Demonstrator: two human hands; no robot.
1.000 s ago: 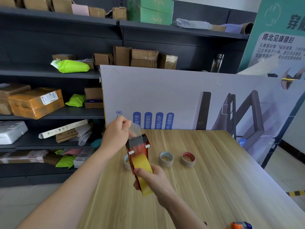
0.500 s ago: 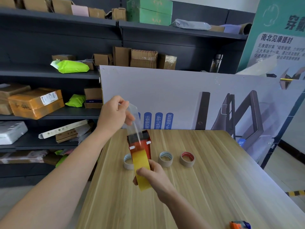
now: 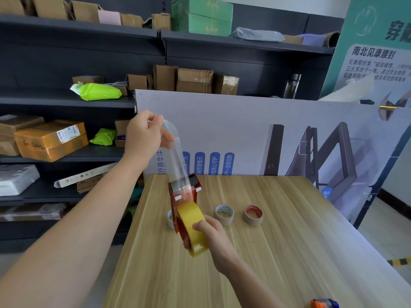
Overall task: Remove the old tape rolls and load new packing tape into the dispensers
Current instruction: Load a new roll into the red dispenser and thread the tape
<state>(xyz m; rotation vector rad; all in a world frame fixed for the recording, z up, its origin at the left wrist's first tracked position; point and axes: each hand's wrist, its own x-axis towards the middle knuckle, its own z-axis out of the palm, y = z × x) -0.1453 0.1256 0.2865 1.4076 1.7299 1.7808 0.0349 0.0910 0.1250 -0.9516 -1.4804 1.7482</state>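
From where I stood, her right hand point(image 3: 213, 235) gripped the red dispenser point(image 3: 185, 196) and its yellow tape roll point(image 3: 192, 225) above the wooden table point(image 3: 289, 241), while the left hand point(image 3: 144, 135) pinched the clear tape strip point(image 3: 175, 156) drawn upward; spent cores point(image 3: 224, 214) lay just beyond

Parts hidden or cropped around the counter point(image 3: 289, 241).
A pale tape core point(image 3: 170, 220) sits mostly hidden behind the red dispenser point(image 3: 184, 196). The right hand point(image 3: 213, 232) has its fingertips out of sight behind the yellow roll point(image 3: 191, 221). An orange and blue object point(image 3: 323, 303) is cut by the bottom edge, too partial to identify.
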